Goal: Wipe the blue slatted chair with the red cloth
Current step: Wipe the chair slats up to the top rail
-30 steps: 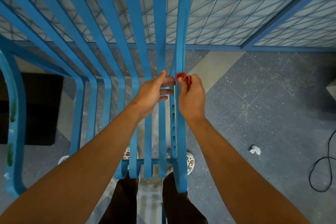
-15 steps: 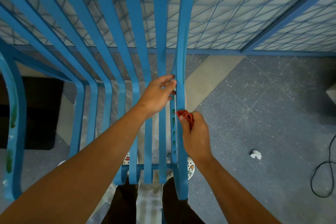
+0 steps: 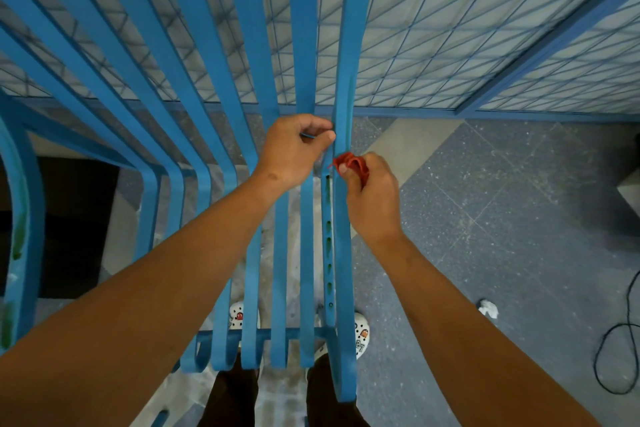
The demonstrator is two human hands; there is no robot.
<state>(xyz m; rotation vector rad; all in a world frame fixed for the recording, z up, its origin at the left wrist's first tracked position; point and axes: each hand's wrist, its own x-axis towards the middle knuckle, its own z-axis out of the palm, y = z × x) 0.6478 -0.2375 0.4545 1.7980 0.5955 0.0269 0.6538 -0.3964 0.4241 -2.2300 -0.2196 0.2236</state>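
The blue slatted chair [image 3: 221,87] fills the left and middle of the head view, its curved slats running from the top rail down to a cross bar near my feet. My left hand [image 3: 294,149] grips the second slat from the right, fingers curled round it. My right hand [image 3: 372,191] holds the bunched red cloth [image 3: 351,163] and presses it against the outer side of the rightmost frame bar [image 3: 344,236], just below my left hand. Most of the cloth is hidden inside my fist.
A blue wire-mesh fence [image 3: 450,28] stands behind the chair. On the grey tiled floor lie a crumpled white scrap [image 3: 488,308] and a black cable [image 3: 620,350] at the right. My white shoes [image 3: 360,336] show beneath the chair. A dark opening [image 3: 69,225] is at left.
My right hand ran the red cloth down the right frame bar, then back up to just below my left hand. My left hand has curled tighter on its slat. The view tilted up.
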